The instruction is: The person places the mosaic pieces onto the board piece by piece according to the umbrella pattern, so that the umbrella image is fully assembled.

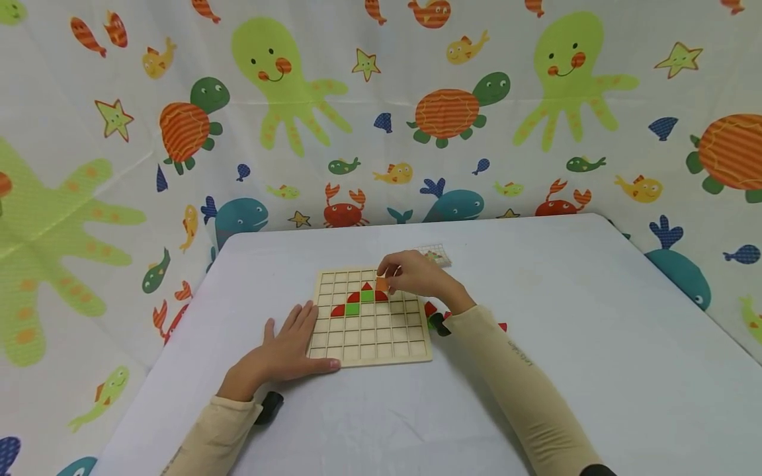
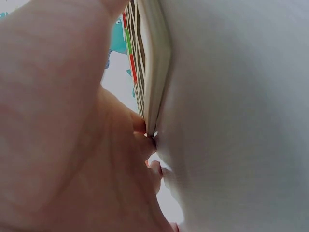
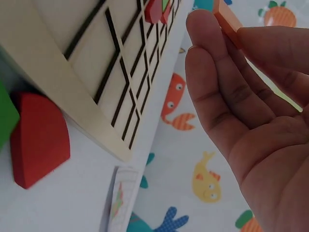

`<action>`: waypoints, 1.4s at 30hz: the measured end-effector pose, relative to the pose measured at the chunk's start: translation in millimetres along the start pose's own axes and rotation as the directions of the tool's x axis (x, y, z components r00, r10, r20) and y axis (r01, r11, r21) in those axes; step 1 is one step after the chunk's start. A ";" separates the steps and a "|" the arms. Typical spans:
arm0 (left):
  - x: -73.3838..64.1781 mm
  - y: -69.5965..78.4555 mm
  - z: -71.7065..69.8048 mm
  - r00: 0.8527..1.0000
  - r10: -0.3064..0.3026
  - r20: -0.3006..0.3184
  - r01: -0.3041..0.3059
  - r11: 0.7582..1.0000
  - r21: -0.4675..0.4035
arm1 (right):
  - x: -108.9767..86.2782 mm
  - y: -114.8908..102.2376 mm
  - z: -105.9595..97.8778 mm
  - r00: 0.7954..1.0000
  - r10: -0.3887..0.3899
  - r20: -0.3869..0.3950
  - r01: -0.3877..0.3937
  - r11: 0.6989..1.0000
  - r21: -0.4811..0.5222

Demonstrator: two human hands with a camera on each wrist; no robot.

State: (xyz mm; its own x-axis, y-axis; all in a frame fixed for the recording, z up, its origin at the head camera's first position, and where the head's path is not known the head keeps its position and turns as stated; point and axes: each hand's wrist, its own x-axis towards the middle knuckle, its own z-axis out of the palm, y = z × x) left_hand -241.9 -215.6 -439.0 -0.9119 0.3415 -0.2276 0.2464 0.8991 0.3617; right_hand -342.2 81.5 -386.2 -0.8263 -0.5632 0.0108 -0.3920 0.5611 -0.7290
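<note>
While the left hand (image 1: 281,355), fingers spread, braces the wooden grid board (image 1: 385,338), apparently steadying it, the right hand (image 1: 418,274) pinches 1 orange square tile (image 1: 381,284) above.

White table (image 1: 595,297) with a wooden grid board (image 1: 369,340), a small card (image 1: 440,255) behind, red and green blocks (image 3: 41,140) beside.

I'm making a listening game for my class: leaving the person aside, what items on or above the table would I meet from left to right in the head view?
Leftmost red piece → lower green square → upper green square → orange piece → picture card → farthest-right red piece.
</note>
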 end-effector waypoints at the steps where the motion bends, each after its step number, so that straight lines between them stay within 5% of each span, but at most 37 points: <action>1: 0.1 -0.2 0.1 1.000 -0.001 0.000 0.001 1.000 0.003 | 0.7 0.1 1.7 1.000 -0.008 0.008 0.008 1.000 -0.005; 16: 2.4 -2.9 1.1 1.000 0.002 0.006 -0.002 1.000 0.000 | 8.1 1.3 23.3 0.993 -0.074 0.096 0.082 0.993 -0.085; 32: 2.6 -1.9 -1.0 1.000 0.004 0.010 -0.004 1.000 -0.005 | 10.0 -1.9 34.3 0.982 -0.158 0.100 0.174 0.967 -0.188; 42: 1.7 -1.0 -0.7 1.000 0.002 0.005 -0.002 1.000 0.005 | 10.6 -3.2 36.0 0.985 -0.127 0.120 0.151 0.965 -0.213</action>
State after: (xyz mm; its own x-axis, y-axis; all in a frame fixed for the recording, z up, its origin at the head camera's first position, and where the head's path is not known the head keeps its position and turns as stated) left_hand -243.9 -216.1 -439.0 -0.9097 0.3445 -0.2319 0.2495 0.8998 0.3580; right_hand -335.1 51.9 -408.4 -0.7150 -0.6988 0.0212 -0.5892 0.5859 -0.5564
